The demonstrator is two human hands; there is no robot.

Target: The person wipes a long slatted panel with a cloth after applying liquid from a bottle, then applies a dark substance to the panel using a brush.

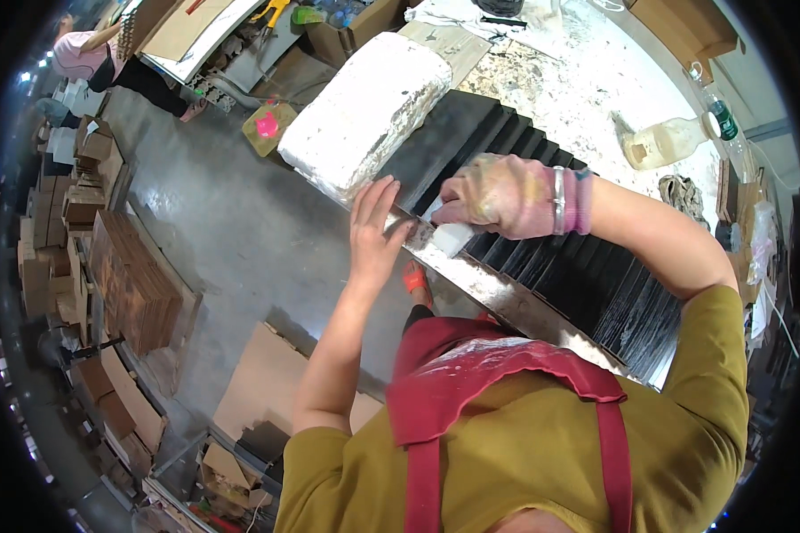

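Note:
My right hand [498, 195], in a stained pink knit glove with a bangle at the wrist, is closed around a small white sponge-like piece [453, 238]. It works at the near edge of a row of overlapping flat black panels [582, 275], fanned out like steps. My bare left hand [373, 242] has its fingers spread, with the fingertips by the left end of the panels and the lower corner of a big white block [369, 111]. Whether those fingers press on the panel or the block I cannot tell. The block's surface is rough and chalky.
The white-smeared worktable [604, 67] carries a cloudy bottle [671, 142] and a crumpled cloth [682, 197] at the right. Stacked brown boards [138, 280] and cartons stand on the floor to the left. Another person [98, 53] is at the far left beside another table.

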